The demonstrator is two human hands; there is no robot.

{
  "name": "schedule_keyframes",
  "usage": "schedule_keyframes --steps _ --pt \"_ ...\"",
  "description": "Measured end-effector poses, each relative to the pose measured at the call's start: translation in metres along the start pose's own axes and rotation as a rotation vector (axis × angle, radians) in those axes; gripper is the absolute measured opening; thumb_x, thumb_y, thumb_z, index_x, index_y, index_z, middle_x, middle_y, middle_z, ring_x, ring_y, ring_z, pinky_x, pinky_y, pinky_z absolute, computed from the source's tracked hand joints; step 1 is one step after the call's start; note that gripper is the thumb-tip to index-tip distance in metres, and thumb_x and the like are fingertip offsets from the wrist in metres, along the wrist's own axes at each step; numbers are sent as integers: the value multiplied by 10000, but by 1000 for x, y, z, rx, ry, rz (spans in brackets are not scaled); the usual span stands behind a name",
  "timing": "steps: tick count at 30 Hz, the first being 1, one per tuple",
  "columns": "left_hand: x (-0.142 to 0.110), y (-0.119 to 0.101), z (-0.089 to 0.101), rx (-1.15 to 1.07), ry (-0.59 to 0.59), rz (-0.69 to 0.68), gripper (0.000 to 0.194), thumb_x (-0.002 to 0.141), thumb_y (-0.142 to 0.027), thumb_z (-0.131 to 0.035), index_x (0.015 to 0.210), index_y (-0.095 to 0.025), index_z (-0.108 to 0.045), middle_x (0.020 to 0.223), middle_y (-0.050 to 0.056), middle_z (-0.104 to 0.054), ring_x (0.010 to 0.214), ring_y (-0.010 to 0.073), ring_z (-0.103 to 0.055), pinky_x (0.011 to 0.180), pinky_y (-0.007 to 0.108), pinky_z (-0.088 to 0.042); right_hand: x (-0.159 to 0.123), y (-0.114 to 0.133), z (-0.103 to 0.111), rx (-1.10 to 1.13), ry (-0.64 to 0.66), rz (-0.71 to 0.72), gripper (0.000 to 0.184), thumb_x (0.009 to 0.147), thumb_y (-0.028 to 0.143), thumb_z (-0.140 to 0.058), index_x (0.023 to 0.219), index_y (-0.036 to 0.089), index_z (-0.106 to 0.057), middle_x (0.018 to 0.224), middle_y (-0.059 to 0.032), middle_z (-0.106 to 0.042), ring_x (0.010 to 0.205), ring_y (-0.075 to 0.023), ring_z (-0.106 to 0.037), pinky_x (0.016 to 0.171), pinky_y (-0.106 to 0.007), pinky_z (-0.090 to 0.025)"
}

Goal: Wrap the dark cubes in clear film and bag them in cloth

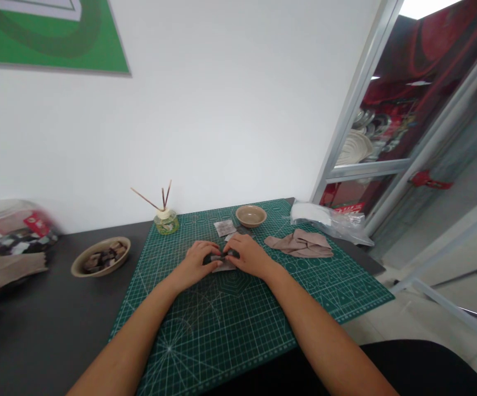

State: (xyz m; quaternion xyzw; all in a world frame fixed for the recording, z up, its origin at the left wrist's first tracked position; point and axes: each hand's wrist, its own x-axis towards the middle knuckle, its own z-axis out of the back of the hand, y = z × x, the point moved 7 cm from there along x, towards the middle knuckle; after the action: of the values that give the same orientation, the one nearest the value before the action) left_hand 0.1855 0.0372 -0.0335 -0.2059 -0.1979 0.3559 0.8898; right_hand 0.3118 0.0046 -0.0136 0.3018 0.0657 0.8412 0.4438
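Note:
My left hand point(198, 260) and my right hand point(248, 255) are close together over the green cutting mat point(238, 335). Between their fingertips they pinch a small dark piece point(218, 257), partly covered by the fingers, so its exact kind is unclear. Under it lies a small greyish-brown sheet point(225, 266). Just beyond the hands rests a pale printed square packet point(225, 227), with another pale scrap partly hidden behind my right hand. A shallow tan bowl point(251, 216) stands behind that hand, and a crumpled brownish cloth point(302, 243) lies to its right.
A tan bowl of dark and brown chunks point(101, 257) stands left of the mat on the dark table point(77, 324). A reed diffuser point(166, 221) sits at the mat's back left corner. Plastic bags point(331, 220) lie at the back right, and a clear container point(11, 225) stands far left.

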Motion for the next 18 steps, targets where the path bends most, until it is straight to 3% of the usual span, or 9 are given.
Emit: schedule_keyframes --steps 4,11,18 --pt "0 6 -4 35 41 29 244 750 -211 -684 992 -226 -651 1221 45 -595 1210 273 -455 1047 463 -331 -1 1 -3 40 50 17 129 807 226 -692 921 172 -663 962 -62 -644 957 -206 -565 869 -357 -412" --pt "0 8 -5 36 60 42 325 708 -230 -720 1024 -247 -647 1247 30 -584 1223 274 -453 1051 459 -327 0 -1 -7 59 33 53 109 863 163 -603 924 180 -692 899 -50 -623 915 -183 -536 867 -343 -410" --pt "1 10 -5 37 62 58 298 706 -252 -730 995 -236 -658 1243 40 -585 1225 279 -455 1055 455 -318 1 5 -2 139 21 64 78 742 120 -717 771 171 -666 848 -30 -613 898 -182 -536 841 -321 -415"
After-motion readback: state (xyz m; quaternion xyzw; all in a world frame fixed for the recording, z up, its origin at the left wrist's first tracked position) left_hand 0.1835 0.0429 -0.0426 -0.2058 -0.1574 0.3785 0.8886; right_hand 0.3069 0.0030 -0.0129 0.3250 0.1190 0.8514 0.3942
